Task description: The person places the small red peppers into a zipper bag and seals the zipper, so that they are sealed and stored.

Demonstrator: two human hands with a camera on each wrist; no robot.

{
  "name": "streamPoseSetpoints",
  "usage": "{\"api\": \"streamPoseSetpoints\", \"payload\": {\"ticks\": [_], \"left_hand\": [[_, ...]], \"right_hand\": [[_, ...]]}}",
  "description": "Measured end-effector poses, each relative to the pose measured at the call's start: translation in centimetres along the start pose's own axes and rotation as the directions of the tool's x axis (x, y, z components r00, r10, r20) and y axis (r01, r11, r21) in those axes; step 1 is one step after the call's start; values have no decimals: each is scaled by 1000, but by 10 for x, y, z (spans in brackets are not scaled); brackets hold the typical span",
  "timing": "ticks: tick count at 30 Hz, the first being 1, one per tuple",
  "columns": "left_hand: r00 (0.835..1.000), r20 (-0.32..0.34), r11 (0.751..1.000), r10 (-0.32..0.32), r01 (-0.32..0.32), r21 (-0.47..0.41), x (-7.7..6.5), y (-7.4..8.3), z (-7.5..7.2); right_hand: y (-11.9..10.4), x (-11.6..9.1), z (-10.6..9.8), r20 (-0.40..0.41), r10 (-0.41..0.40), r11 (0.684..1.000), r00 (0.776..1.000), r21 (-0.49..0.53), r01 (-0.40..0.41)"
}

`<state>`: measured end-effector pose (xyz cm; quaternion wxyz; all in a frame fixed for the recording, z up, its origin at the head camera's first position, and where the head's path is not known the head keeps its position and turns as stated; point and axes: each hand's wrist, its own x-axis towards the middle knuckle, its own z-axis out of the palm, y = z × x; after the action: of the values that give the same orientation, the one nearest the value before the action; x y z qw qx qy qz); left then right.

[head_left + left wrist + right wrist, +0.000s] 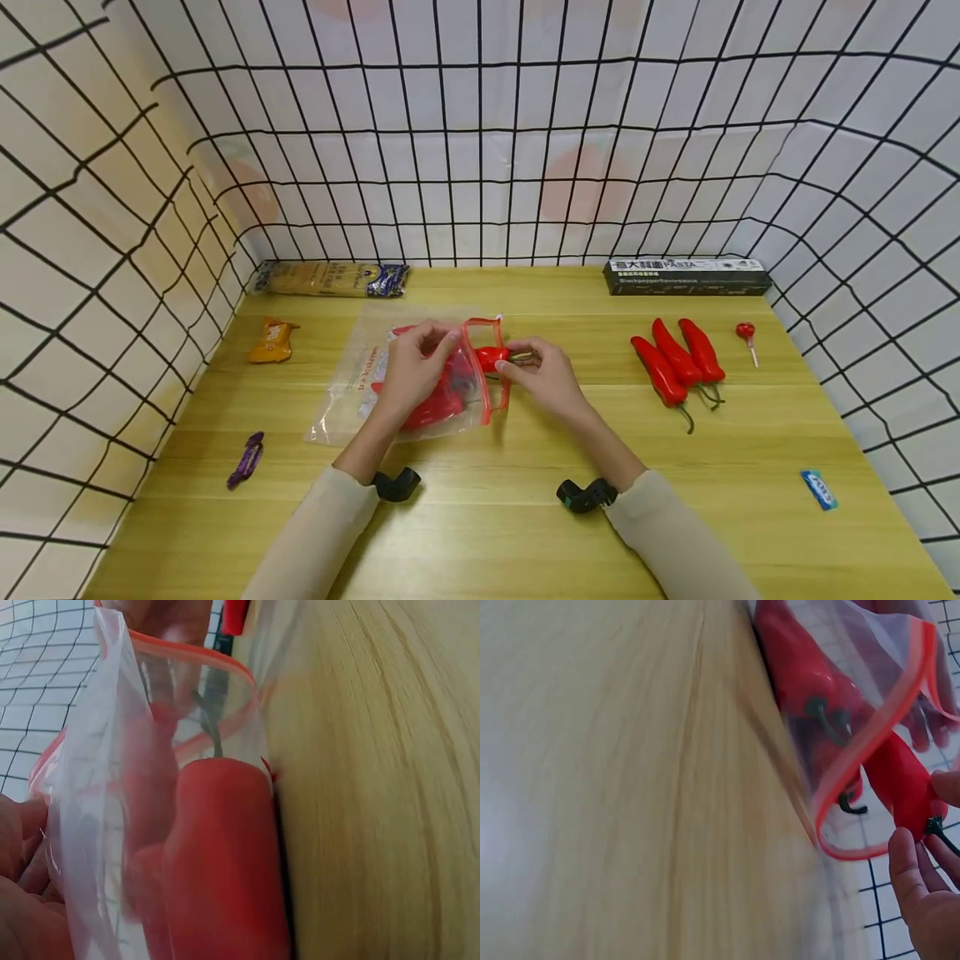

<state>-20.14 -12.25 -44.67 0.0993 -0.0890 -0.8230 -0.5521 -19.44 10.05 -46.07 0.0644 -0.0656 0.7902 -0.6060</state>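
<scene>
A clear zip bag (339, 408) with a red-edged mouth lies on the table, several red chili peppers (229, 855) inside it. My left hand (416, 367) pinches the bag's upper side near the mouth, which gapes toward the right. Between the fingertips of my right hand (551, 379) is another red chili pepper (907, 784), held near its green stem. Its far end reaches through the bag's mouth. To the right, three loose red chili peppers (678, 362) lie side by side on the wood.
At the back stand a pasta pack (322, 279) and a dark pasta box (686, 279). Orange candy (273, 340) and purple candy (246, 460) lie left; a red lollipop (746, 332) and small blue packet (819, 490) lie right. Black wire mesh (480, 133) encloses three sides.
</scene>
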Motion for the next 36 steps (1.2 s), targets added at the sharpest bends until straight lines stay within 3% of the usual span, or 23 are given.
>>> {"api": "streamPoseSetpoints", "payload": {"ticks": [7, 14, 21, 25, 31, 36], "left_hand": [[999, 0, 999, -33, 33, -13, -1, 1, 0], [998, 1, 997, -65, 65, -42, -1, -5, 2], [998, 6, 997, -61, 61, -46, 0, -7, 3], [998, 3, 997, -56, 56, -46, 1, -7, 2], [999, 1, 997, -53, 53, -63, 1, -7, 4], [997, -19, 992, -68, 66, -111, 0, 0, 5]], "right_hand": [[0, 6, 10, -26, -10, 1000, 1000, 24, 10], [1, -5, -6, -12, 1, 999, 1000, 44, 0], [-5, -26, -30, 15, -161, 976, 987, 153, 157], [-8, -31, -35, 78, -228, 967, 970, 134, 217], [-8, -32, -29, 124, -267, 960, 956, 123, 252], [-13, -33, -14, 169, -268, 952, 948, 194, 235]]}}
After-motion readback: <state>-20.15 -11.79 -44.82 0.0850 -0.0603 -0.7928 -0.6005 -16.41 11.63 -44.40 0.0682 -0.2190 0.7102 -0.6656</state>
